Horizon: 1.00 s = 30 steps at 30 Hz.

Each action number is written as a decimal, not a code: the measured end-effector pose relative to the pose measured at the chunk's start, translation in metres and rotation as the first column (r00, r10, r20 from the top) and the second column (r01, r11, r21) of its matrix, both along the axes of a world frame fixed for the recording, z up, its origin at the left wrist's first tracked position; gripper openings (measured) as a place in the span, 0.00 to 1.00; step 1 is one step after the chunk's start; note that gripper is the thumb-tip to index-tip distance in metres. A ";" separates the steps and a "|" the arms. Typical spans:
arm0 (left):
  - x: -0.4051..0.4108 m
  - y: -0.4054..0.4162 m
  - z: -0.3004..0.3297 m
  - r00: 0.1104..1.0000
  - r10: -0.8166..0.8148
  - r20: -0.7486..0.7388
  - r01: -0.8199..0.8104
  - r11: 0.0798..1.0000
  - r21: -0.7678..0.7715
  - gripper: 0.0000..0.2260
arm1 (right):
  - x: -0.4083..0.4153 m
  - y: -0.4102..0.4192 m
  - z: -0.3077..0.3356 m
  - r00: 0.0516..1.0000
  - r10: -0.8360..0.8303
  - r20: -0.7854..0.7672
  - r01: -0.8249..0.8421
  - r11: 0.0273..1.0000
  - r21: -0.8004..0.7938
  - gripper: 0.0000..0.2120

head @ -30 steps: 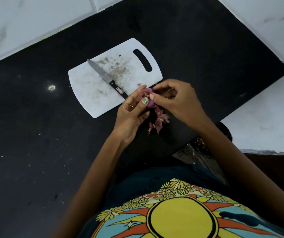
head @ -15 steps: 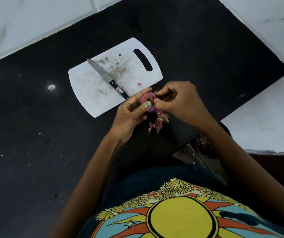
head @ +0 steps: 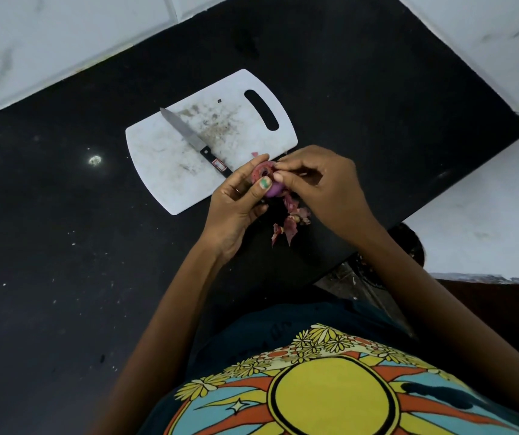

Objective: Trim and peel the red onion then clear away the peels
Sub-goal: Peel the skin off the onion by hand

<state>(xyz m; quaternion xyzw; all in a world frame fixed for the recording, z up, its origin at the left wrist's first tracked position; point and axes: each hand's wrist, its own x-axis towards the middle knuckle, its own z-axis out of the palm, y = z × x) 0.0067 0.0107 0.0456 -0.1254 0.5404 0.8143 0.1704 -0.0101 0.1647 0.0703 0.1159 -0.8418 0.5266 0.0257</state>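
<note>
The person stood at a black counter (head: 63,277) and held the red onion (head: 266,180) in the air just past the near right corner of a white cutting board (head: 164,158). The left hand (head: 236,202) gripped the onion from the near side, fingers curled behind it and the thumb laid across its front — the thumbnail painted green. The cut end of the onion faced upward, showing a dark ring in the middle. The right hand (head: 317,180) came in from the right with its thumb and forefinger pinched together at the onion's edge, the other fingers curled loosely; what exactly it pinched was too small to make out. Directly below the hands, on the counter, lay a small heap of reddish peels (head: 289,221). A knife (head: 195,141) with a black handle rested diagonally on the board, blade pointing to the far left, its handle end reaching close to the left hand. The board's surface was smudged with brownish marks.
</note>
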 end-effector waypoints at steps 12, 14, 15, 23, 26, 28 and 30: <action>0.001 0.002 0.001 0.997 0.056 -0.051 -0.058 0.997 -0.052 0.17 | -0.002 -0.001 0.002 0.992 -0.044 -0.118 0.063 0.984 0.166 0.04; 0.000 0.004 0.003 0.996 0.073 -0.042 -0.074 0.997 -0.019 0.19 | -0.003 0.000 0.005 0.996 -0.048 -0.078 0.056 0.993 0.103 0.05; 0.000 0.004 0.003 0.996 0.080 -0.036 -0.081 0.997 -0.012 0.20 | -0.003 0.000 0.007 0.998 -0.039 -0.051 0.043 0.996 0.075 0.06; -0.002 0.000 -0.003 0.995 0.066 -0.072 -0.073 0.993 -0.095 0.21 | -0.003 0.001 0.003 0.996 0.031 -0.080 -0.019 0.989 0.149 0.09; -0.002 -0.003 -0.006 0.995 0.049 -0.086 -0.060 0.988 -0.139 0.20 | -0.004 0.001 0.003 0.995 0.052 -0.085 -0.037 0.984 0.172 0.09; -0.002 -0.003 -0.005 0.993 0.039 -0.107 -0.057 0.985 -0.166 0.20 | -0.003 0.001 0.002 0.994 0.052 -0.098 -0.033 0.981 0.189 0.08; -0.002 -0.002 -0.003 0.992 0.031 -0.126 -0.053 0.983 -0.175 0.19 | -0.001 -0.001 0.002 0.993 0.036 -0.111 -0.013 0.979 0.203 0.07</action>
